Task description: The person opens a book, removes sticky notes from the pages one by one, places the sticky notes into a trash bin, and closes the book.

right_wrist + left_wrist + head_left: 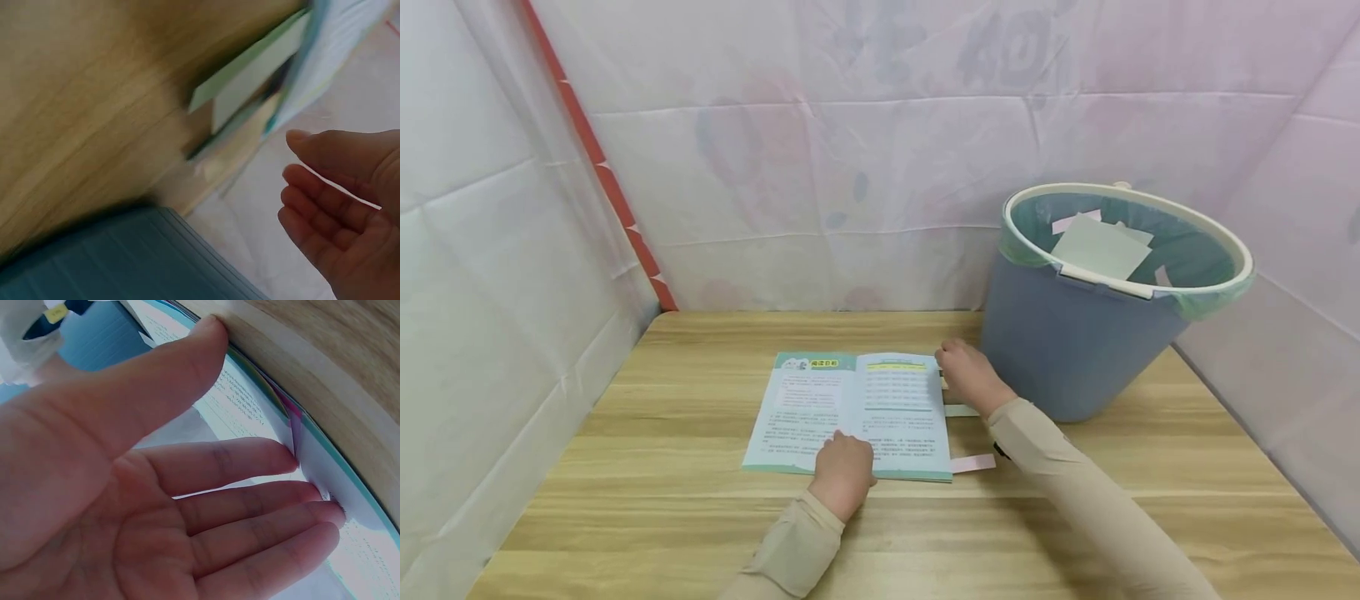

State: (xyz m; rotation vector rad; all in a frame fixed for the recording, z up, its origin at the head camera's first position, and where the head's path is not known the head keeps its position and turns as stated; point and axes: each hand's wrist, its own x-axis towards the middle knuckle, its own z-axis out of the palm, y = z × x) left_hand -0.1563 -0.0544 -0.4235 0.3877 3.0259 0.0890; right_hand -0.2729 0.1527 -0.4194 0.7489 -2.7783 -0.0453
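An open booklet (895,417) with printed pages and green borders lies on the table. My left hand (844,471) rests on its lower middle near the fold; in the left wrist view this hand (187,506) has straight fingers, the fingertips touching the page. By the booklet's upper right corner is my right hand (970,372). The right wrist view shows that hand (340,206) with loosely bent fingers, a gap below the thumb and nothing between them. From the booklet's right edge stick out a pink paper strip (973,463) and a pale green strip (961,411).
A blue-grey bin (1067,350) with a cream rim and green liner stands right of the booklet, close to my right forearm. Inside lie a pale paper sheet (1101,247) and a pink slip (1075,221). White patterned sheeting (850,167) hangs behind the wooden table (647,500).
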